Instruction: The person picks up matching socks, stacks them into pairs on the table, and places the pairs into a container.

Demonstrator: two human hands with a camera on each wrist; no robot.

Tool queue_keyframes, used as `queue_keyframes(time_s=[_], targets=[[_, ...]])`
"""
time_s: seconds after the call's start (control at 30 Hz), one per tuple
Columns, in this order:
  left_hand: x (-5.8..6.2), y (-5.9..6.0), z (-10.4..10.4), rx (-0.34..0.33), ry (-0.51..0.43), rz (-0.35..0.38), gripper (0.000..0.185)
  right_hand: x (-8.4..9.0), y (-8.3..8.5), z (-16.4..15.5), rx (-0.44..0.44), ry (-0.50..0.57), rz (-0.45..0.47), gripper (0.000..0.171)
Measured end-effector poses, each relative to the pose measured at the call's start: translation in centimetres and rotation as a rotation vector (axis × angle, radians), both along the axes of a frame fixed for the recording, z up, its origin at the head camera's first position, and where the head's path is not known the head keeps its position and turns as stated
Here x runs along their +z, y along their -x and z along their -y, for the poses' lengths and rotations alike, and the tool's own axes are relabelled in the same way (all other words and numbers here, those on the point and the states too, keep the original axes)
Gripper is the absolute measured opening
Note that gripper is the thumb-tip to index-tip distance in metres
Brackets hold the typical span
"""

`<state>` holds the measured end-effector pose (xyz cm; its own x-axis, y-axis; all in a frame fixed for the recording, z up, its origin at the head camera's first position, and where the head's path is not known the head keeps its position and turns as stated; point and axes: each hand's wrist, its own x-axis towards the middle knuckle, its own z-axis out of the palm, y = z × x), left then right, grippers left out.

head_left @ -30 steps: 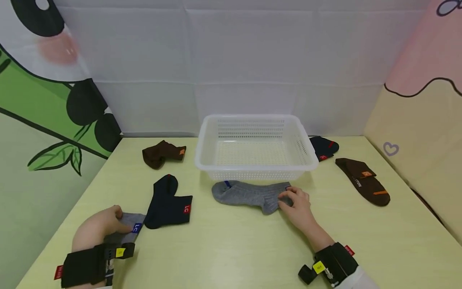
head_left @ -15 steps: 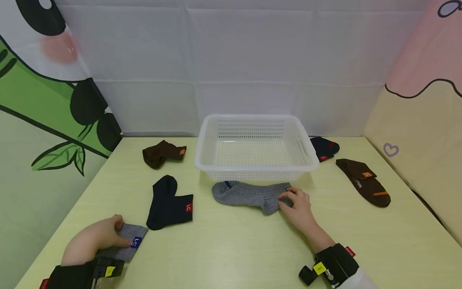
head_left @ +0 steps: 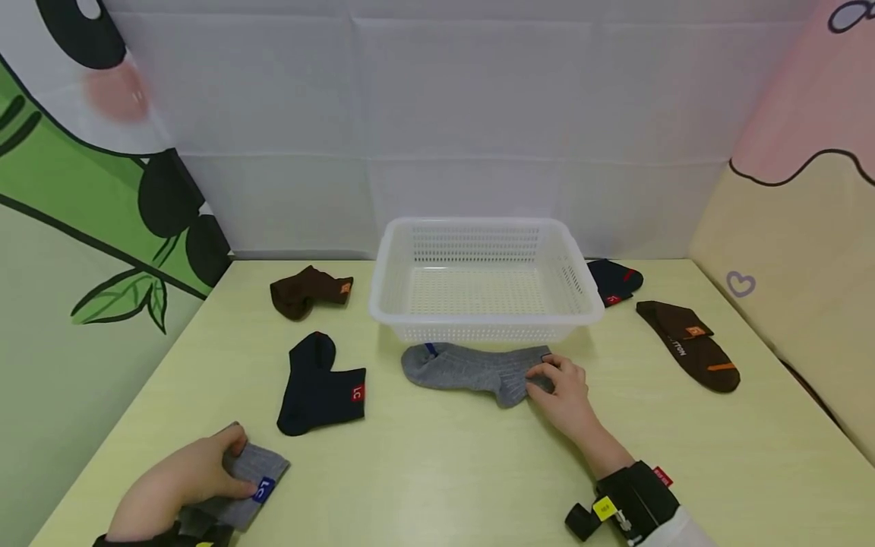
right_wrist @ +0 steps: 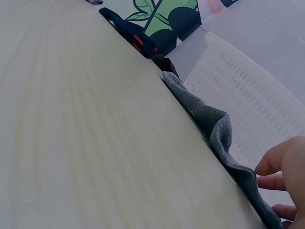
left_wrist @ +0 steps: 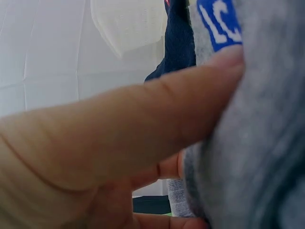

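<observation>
- My left hand [head_left: 187,475] pinches the blue-labelled grey sock [head_left: 258,462], now drawn nearer the lower left, apart from the navy sock [head_left: 321,399].
- My right hand [head_left: 567,395] pinches the blue-striped grey sock [head_left: 472,372], centre; both seem secured.

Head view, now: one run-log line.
left hand: grips LC-labelled gray sock | right hand: holds second gray sock | white basket: behind the latter

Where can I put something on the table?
Bare: front middle of the table, between left grip and right grip, and the patch from right grip to the far-right brown sock. Crowded: just before the basket, where a gray sock lies.
</observation>
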<state>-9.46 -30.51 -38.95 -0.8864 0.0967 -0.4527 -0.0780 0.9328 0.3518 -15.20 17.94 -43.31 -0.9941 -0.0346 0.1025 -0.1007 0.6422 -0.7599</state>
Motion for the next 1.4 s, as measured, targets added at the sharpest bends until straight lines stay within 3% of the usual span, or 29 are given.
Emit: queue_keyframes(time_s=[0.27, 0.7, 1.07, 1.2, 1.4], targets=[[0.0, -0.5, -0.2, -0.013, -0.034, -0.008, 0.052, 0.0, -0.1, 0.1, 0.004, -0.003, 0.004, 0.013], [-0.2, -1.7, -2.2, -0.039, 0.02, -0.011, 0.052, -0.2, -0.2, 0.3, 0.008, 0.011, 0.002, 0.012], [-0.5, -2.6, -5.0, -0.007, 0.09, 0.067, 0.058, -0.2, -0.2, 0.4, 0.012, 0.012, -0.002, 0.011], [-0.6, -2.7, -6.0, -0.019, 0.099, 0.057, 0.063, -0.2, -0.1, 0.3, 0.013, 0.006, -0.009, 0.012], [-0.5, -2.7, -7.7, -0.044, 0.041, 0.019, 0.055, -0.1, 0.0, 0.2, 0.007, 0.003, -0.013, 0.011]])
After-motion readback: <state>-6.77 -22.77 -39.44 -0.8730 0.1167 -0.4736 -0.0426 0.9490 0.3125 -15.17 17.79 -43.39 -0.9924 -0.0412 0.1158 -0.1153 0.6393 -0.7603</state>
